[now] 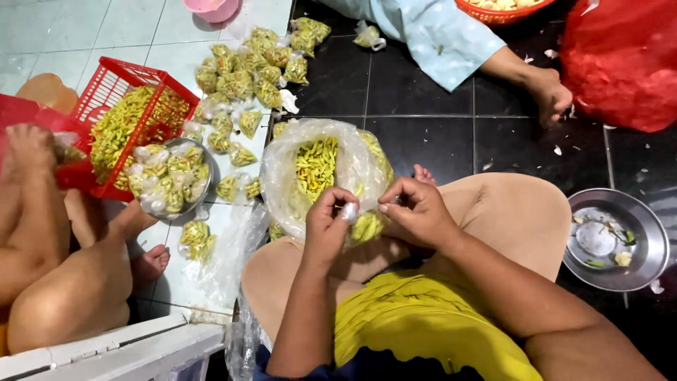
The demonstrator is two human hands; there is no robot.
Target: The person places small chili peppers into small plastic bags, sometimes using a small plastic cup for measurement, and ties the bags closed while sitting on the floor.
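A: What sits between the two hands?

B: A small clear packet [367, 226] of yellow-green chillies, held over the person's lap, just near of the big open plastic bag [321, 166] of the same chillies. The left hand [328, 222] pinches the packet's twisted white top between thumb and fingertips. The right hand [416, 212] has its fingers curled and pressed together at the packet's other side, touching it; what exactly its tips grip I cannot tell.

A: And the big bag?

B: It rests on the floor against the person's knees, mouth open, chillies heaped inside.

A: Further out?

B: To the far left, a scatter of filled small packets [243, 77] lies on the pale tiles. Left of the bag, a metal bowl [173, 176] holds more packets, and behind it a red basket [127, 116] is tilted, full of loose chillies. Another person's hand [28, 148] rests by the basket at the far left edge.

A: The right side?

B: A round metal tray [613, 240] with scraps lies on the dark tiles, and a red plastic bag [624, 63] bulges at the far right, near a third person's foot [550, 95].
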